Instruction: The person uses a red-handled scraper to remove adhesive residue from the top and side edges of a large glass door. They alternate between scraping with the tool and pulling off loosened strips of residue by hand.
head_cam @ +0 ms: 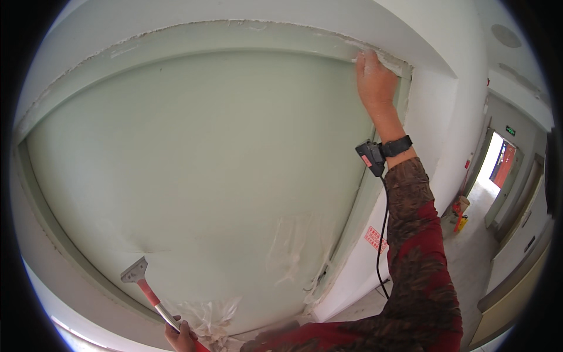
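My left hand grips the handle of a long-handled scraper, low in the view. The scraper has a red sleeve and a grey head, which points up in front of a large pale green door panel. My right hand is raised to the upper right corner of the green door frame, its fingers curled against the frame's top edge. Whitish residue shows around the fingertips; whether they pinch anything is hidden. Torn clear plastic film clings to the lower right of the panel, and more bunches near my left hand.
A black device is strapped to my right wrist, with a black cable hanging down. White wall borders the frame, bearing a red printed sticker. Rightward, a corridor floor leads past a bucket to an open doorway.
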Demonstrator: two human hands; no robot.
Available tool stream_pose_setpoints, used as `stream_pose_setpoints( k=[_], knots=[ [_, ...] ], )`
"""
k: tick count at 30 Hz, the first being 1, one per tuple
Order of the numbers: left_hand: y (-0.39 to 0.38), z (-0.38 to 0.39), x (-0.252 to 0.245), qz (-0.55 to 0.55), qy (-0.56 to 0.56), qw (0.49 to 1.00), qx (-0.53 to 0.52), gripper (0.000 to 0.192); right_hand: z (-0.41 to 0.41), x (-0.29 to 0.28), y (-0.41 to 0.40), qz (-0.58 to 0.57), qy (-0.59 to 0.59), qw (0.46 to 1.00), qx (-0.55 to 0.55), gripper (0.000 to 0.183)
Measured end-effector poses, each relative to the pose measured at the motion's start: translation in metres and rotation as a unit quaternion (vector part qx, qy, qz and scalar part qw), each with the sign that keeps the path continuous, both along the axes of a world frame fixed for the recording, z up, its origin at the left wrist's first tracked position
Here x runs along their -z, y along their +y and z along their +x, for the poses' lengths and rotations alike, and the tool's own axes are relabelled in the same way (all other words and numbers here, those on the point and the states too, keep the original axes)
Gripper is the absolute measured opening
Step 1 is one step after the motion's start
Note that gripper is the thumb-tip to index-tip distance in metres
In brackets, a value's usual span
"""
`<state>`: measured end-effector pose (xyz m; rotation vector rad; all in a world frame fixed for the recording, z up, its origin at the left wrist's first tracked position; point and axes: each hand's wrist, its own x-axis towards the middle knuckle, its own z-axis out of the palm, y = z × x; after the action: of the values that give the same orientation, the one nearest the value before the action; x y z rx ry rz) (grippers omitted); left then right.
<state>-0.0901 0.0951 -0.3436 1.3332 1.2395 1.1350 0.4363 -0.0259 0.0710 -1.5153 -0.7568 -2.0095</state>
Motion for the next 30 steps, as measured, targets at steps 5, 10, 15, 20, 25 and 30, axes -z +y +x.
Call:
stream_pose_setpoints(
  k=[5,10,15,20,25,30],
  knots=[
    [0.010,0.010,0.014,0.023,-0.019,0.999,-0.028,0.036,0.070,0.021,-0.041,0.053,0.018,0.995,0.086,0.020],
    [0.010,0.012,0.014,0.043,0.004,0.999,-0.017,0.035,0.109,0.049,-0.124,0.115,0.073,0.980,0.146,0.022],
    [0.010,0.007,0.009,0.078,0.025,0.997,0.006,0.036,0.090,0.084,-0.184,0.175,0.128,0.968,0.125,0.026],
    [0.006,0.009,0.010,0.066,0.020,0.998,0.002,0.038,0.074,0.080,-0.163,0.186,0.153,0.908,-0.343,0.016],
    [0.000,0.007,0.006,0.064,0.020,0.998,-0.004,0.039,0.035,0.060,-0.082,0.018,0.122,0.943,-0.309,0.023],
    [-0.008,0.006,-0.003,0.061,0.018,0.998,-0.004,0.037,0.018,0.026,-0.031,-0.023,0.016,0.971,-0.238,0.027]
  ],
)
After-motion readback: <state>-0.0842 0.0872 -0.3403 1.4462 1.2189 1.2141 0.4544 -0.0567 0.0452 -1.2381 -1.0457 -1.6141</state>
